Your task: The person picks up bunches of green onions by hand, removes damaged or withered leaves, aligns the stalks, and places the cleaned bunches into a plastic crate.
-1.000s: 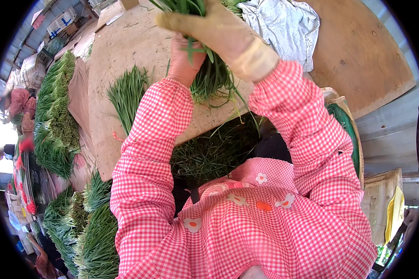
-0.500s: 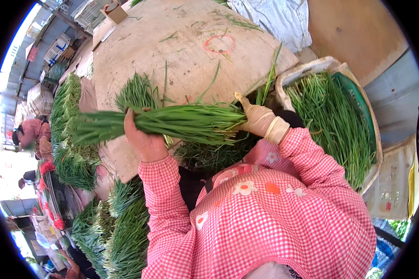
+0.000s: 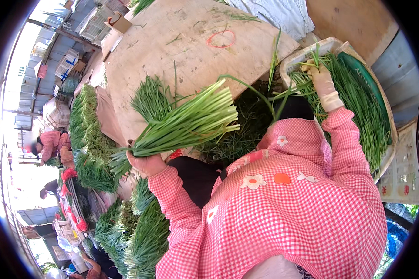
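left grip [image 3: 146, 163] clenched, right grip [image 3: 317, 76] extended

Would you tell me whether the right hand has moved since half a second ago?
Yes. The right hand has left the bunch and gone right, into the basket of loose greens.

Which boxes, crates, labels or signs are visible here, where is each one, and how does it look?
Cardboard box: far left corner of the board, open, brown.
Stacked crates: far left, beyond the board, pale, with blue marks.
White crate: right edge, beside the basket, latticed, with small red marks.
Basket: under the right hand, pale rim, green liner, full of green stalks.
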The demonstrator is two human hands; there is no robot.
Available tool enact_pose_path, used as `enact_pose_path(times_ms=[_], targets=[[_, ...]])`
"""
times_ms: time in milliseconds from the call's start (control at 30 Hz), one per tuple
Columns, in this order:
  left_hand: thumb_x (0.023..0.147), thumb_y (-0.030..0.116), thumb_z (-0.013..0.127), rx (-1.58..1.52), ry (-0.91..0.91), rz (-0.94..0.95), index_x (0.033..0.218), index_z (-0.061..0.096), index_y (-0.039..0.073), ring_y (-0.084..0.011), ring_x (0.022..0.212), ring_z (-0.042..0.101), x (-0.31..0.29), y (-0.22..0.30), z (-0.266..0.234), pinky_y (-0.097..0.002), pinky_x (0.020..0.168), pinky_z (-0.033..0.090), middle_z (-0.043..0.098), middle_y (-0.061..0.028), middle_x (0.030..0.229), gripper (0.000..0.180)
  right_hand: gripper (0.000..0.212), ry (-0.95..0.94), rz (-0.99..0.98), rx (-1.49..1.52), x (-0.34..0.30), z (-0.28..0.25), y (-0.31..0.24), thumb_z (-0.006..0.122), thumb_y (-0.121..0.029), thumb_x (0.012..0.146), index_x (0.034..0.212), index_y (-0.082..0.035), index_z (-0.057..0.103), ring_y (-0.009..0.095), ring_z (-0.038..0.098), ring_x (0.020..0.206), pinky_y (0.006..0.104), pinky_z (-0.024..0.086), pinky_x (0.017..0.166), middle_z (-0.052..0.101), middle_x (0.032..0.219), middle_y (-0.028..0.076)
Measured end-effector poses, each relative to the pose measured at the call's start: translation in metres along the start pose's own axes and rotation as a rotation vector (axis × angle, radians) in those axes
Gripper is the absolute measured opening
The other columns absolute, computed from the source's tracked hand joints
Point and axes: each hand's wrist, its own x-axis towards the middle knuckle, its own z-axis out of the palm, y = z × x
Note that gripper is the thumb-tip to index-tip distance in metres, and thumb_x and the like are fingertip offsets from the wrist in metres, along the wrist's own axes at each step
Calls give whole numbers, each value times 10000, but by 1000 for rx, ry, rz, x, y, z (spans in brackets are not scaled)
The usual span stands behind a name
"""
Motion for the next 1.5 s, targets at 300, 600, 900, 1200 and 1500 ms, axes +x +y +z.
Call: enact_pose_path(times_ms=[300,600,900,1200,1500], targets=[[801,191,537,-210,-393,76,957,548,52,-170,764,559,-1,-23,24,-384,863,443,567,5,721,209,296,-1042,73,503,-117,124,-70,480,-238,928,1168,-65,462,98,514,791,234,453,644,545,922,22],[792,149,553,-477,-543,92,951,508,49,-83,724,532,1,1,20,-299,870,433,526,49,695,193,232,-811,117,281,-103,89,-44,497,-271,909,955,-58,577,78,493,670,221,442,639,535,823,31],[791,128,494,-444,-767,-8,971,428,67,-86,616,421,-13,-21,45,-277,794,383,420,46,654,201,321,-830,164,540,-110,149,-75,598,-223,849,1089,-14,561,111,530,856,261,435,769,595,964,45],[778,92,523,-434,-867,-38,947,411,70,-82,607,425,-28,-12,49,-273,763,374,416,42,640,204,289,-800,-41,-309,-106,156,-49,614,-176,796,1052,-46,592,245,619,811,334,483,720,649,927,122],[803,140,507,-549,-406,-123,980,466,44,-92,703,499,-11,-6,14,-292,844,401,501,19,684,205,439,-887,-226,252,-50,153,-64,610,-262,801,1176,-67,495,250,506,1068,354,436,856,530,1146,153]])
